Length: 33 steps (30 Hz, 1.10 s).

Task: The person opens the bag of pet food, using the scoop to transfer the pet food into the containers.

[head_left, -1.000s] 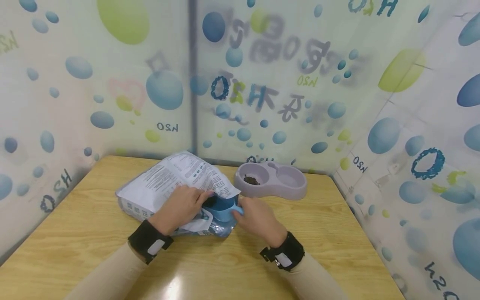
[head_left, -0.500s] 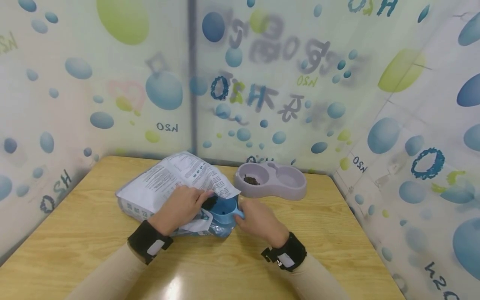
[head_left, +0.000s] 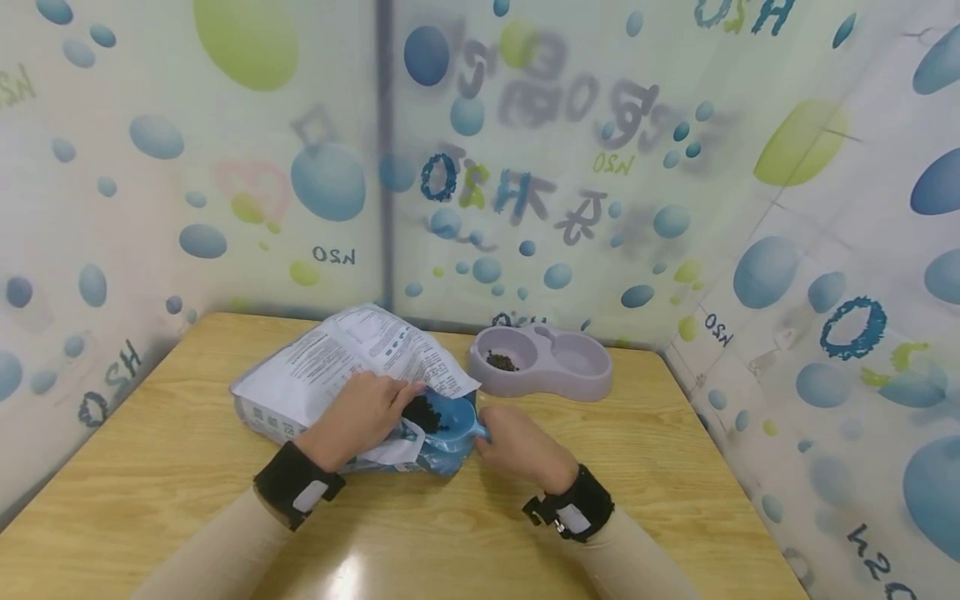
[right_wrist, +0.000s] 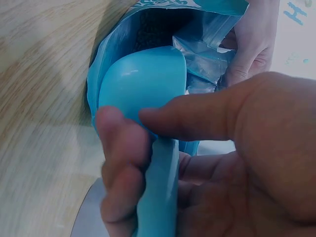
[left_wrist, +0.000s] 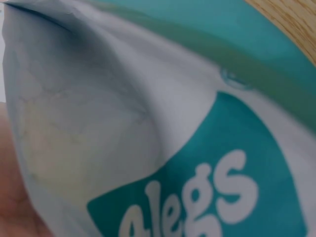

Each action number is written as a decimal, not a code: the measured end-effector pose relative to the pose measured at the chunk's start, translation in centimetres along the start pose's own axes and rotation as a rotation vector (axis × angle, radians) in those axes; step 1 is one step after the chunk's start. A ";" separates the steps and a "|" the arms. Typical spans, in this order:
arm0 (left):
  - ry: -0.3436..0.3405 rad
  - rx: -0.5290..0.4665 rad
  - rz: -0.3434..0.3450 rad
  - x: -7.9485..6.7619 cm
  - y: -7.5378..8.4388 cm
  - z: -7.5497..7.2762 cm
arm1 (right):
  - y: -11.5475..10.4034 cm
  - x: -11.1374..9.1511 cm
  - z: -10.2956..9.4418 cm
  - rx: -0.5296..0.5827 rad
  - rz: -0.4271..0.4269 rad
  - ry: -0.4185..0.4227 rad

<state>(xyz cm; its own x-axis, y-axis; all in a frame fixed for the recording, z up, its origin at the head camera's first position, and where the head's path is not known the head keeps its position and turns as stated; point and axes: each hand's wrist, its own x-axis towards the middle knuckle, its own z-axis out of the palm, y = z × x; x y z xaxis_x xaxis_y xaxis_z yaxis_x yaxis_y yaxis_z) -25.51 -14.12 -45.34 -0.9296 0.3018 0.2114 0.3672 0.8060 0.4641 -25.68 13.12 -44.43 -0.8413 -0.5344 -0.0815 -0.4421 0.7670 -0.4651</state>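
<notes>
A large white and teal pet food bag [head_left: 315, 375] lies on its side, its mouth facing right. At that mouth my left hand [head_left: 363, 421] grips the bag's edge; in the right wrist view part of that hand [right_wrist: 252, 44] shows beside the opening. My right hand [head_left: 525, 442] holds a blue scoop [head_left: 459, 417] by its handle, fingers and thumb curled round it. The scoop's bowl sits in the bag's mouth, with dark kibble [head_left: 422, 411] at its inner end. The left wrist view is filled by the bag's printed side [left_wrist: 187, 148]; the left fingers are mostly hidden there.
Behind the scoop, a mauve double pet bowl [head_left: 540, 382] stands near the table's back edge. Some kibble [head_left: 501, 361] lies in its left compartment. Patterned curtains [head_left: 480, 275] enclose the wooden table [head_left: 420, 533] at the back and sides.
The scoop has tipped up so its inside shows more, and dark kibble has come into view in it. My right hand has shifted slightly; the left hand and bag stay nearly still.
</notes>
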 end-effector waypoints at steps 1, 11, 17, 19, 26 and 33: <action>0.000 -0.001 -0.001 0.0 0.0 0.0 | 0.0 0.0 0.0 0.002 0.004 -0.004; 0.005 0.010 0.015 0.1 -0.2 0.1 | 0.5 0.0 0.0 0.059 0.057 -0.021; 0.006 0.001 0.020 0.0 -0.2 0.1 | 0.8 -0.3 -0.1 0.103 0.049 -0.014; 0.005 -0.001 0.018 0.0 -0.2 0.1 | 0.9 -0.5 -0.3 0.111 0.041 -0.009; 0.008 0.002 0.013 0.0 -0.2 0.3 | 1.7 -1.2 -0.7 0.136 0.019 -0.001; 0.023 0.013 0.022 0.0 -0.1 0.4 | 2.7 -1.8 -1.1 0.151 0.005 -0.019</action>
<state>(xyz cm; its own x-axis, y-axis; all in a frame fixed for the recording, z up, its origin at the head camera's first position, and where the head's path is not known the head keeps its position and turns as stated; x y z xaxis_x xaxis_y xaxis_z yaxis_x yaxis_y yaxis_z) -25.60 -14.05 -45.71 -0.9204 0.3076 0.2414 0.3868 0.8060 0.4480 -25.72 16.54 -44.54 -0.8366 -0.5386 -0.1000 -0.3851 0.7082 -0.5918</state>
